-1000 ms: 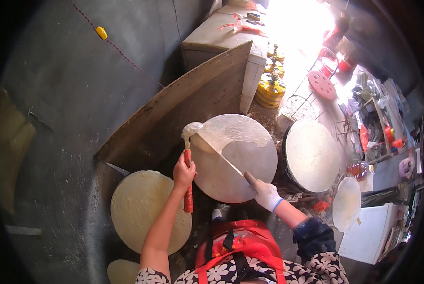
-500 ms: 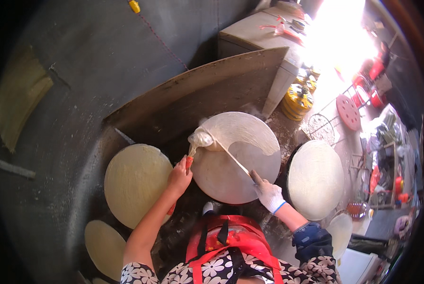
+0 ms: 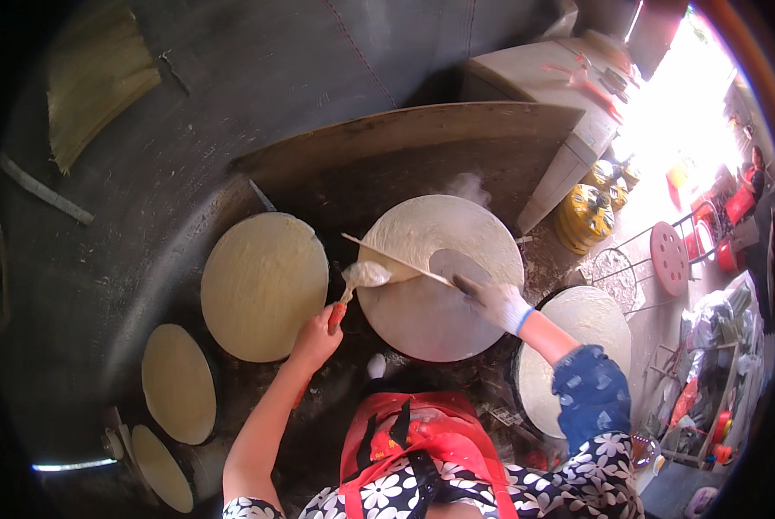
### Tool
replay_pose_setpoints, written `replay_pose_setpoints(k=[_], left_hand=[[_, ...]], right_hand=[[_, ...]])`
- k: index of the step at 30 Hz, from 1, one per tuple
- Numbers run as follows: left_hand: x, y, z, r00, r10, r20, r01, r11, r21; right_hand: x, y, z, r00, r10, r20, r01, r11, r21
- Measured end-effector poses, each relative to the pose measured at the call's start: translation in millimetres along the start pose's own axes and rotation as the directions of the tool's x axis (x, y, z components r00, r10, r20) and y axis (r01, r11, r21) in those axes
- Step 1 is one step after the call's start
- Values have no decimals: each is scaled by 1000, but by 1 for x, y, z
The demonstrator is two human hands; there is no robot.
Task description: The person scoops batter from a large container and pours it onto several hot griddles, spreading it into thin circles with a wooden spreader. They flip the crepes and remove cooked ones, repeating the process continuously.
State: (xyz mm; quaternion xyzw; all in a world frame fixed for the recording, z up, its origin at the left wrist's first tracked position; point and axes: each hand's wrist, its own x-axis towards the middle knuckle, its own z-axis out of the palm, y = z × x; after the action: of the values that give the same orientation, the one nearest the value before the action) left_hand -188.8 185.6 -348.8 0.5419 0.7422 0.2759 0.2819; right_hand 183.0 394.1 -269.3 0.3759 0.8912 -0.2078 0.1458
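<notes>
A round griddle stands before me, with pale batter spread over its far part and sides. Bare metal shows at its middle and near side. My left hand, bare, grips a red-handled tool. The tool's head is coated in a wet white lump of batter at the griddle's left edge, which hides its shape. My right hand, in a white glove, is closed round the handle of a long thin wooden spreader. The spreader lies slantwise across the batter, passing close beside the lump.
More round griddles carry pale sheets: one at the left, a smaller one nearer me, and one at the right under my forearm. A curved board stands behind. Yellow containers and a red perforated disc are at the right.
The batter now reaches farther round the griddle's right side, and the bare metal patch is smaller. The spreader lies flatter across the griddle. Steam rises behind it. The whole view has turned somewhat.
</notes>
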Motion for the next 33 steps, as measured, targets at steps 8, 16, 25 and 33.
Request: replay_pose_setpoints(k=[8, 16, 25, 33], left_hand=[[-80, 52, -12, 999, -4, -38, 8, 995, 102], [-35, 65, 5, 998, -58, -1, 58, 998, 3], [-102, 68, -1, 964, -24, 266, 82, 975, -209], [-48, 109, -26, 989, -90, 113, 141, 786, -602]], right_hand=[[-46, 13, 9, 973, 225, -46, -227, 973, -49], [0, 13, 11, 987, 69, -145, -71, 997, -9], [-143, 3, 46, 995, 99, -9, -99, 995, -31], [-33, -154, 129, 640, 558, -528, -163, 771, 616]])
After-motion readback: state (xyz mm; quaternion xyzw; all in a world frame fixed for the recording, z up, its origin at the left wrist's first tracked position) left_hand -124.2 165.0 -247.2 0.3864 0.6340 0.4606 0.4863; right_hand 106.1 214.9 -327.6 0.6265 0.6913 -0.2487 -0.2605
